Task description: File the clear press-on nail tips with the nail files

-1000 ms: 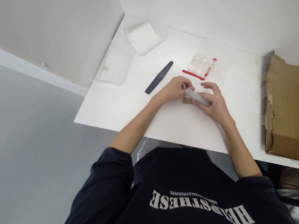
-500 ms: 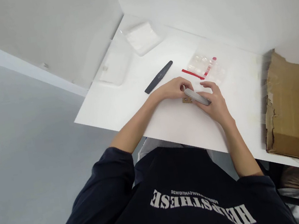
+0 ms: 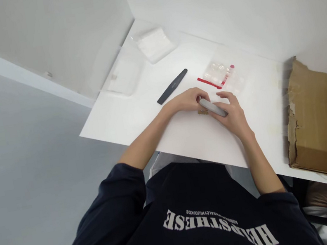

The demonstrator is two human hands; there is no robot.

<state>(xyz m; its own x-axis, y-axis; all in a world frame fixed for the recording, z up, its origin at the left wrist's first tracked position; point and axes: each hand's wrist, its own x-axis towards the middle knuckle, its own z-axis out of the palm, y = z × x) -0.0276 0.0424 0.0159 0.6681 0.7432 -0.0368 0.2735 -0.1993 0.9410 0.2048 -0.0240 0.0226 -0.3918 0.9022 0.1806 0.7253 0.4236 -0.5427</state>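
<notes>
My right hand (image 3: 234,115) grips a grey nail buffer (image 3: 213,107) and holds it slantwise across the fingertips of my left hand (image 3: 187,100). My left hand rests on the white table (image 3: 184,135) with its fingers curled under; whether they pinch anything is hidden. A small brown piece (image 3: 202,112) lies on the table just below the buffer's left end, between both hands.
A black nail file (image 3: 172,86) lies beyond my left hand. Beyond my right hand is a clear bag with red strips (image 3: 220,74). Two white packets (image 3: 153,42) (image 3: 123,77) sit at the far corner. A torn cardboard box (image 3: 325,116) stands at the right.
The buffer and both hands have stayed together with only slight shifts; the brown piece is more covered by the buffer. The view has drifted a little.
</notes>
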